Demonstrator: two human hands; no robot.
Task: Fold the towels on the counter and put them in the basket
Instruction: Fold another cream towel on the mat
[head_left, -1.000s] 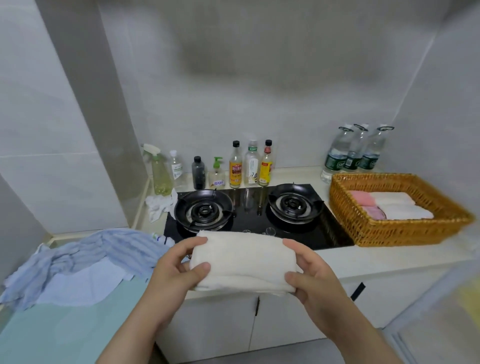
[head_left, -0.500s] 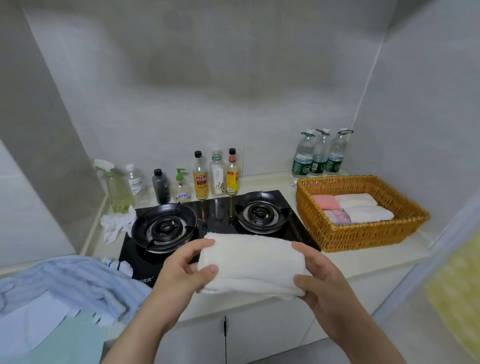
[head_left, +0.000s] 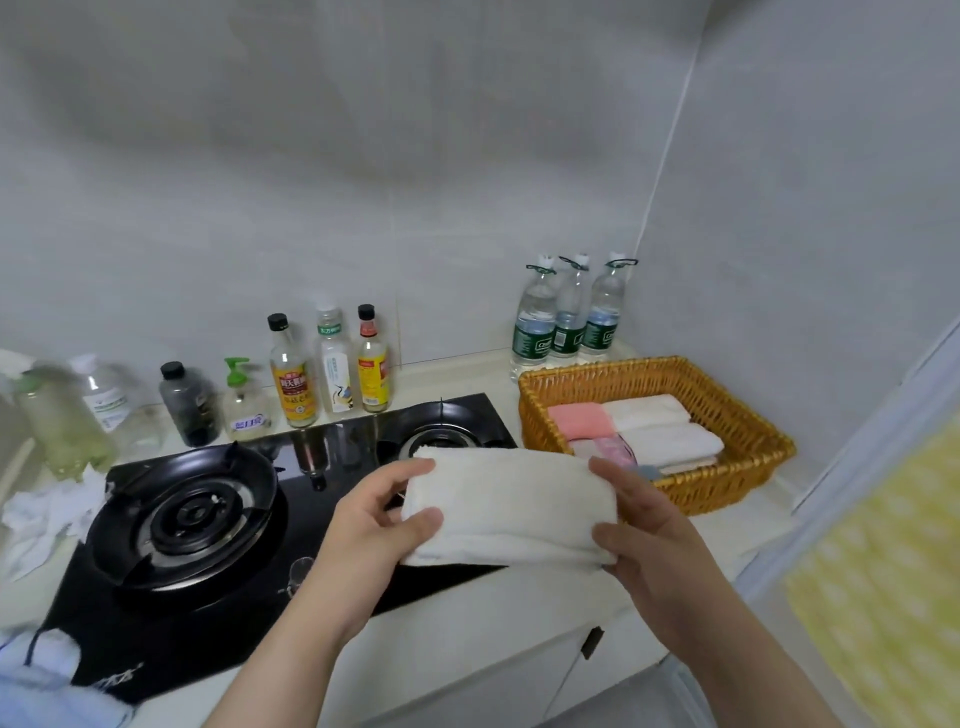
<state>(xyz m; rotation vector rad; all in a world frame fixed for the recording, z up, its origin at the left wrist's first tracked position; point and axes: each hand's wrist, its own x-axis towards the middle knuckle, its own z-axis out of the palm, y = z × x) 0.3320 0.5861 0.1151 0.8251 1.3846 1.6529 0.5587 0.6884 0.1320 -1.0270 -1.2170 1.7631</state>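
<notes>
I hold a folded cream towel (head_left: 506, 506) flat in the air above the right burner of the stove. My left hand (head_left: 371, 525) grips its left end and my right hand (head_left: 639, 525) grips its right end. Just to the right stands a wicker basket (head_left: 748, 415) on the counter. Inside it lie folded towels: a pink one (head_left: 582, 420) at the left and two white ones (head_left: 670, 431) beside it. A blue towel (head_left: 36, 686) shows at the bottom left corner.
A black two-burner gas stove (head_left: 187, 519) fills the counter's middle. Sauce and soap bottles (head_left: 291, 379) line the back wall, and three water bottles (head_left: 571, 317) stand behind the basket. Crumpled white paper (head_left: 47, 514) lies left of the stove. A door frame rises at the right.
Both hands have carried the folded cream towel to the right, from in front of the stove toward the basket. The view has swung right, and the blue towels have slid mostly out of frame.
</notes>
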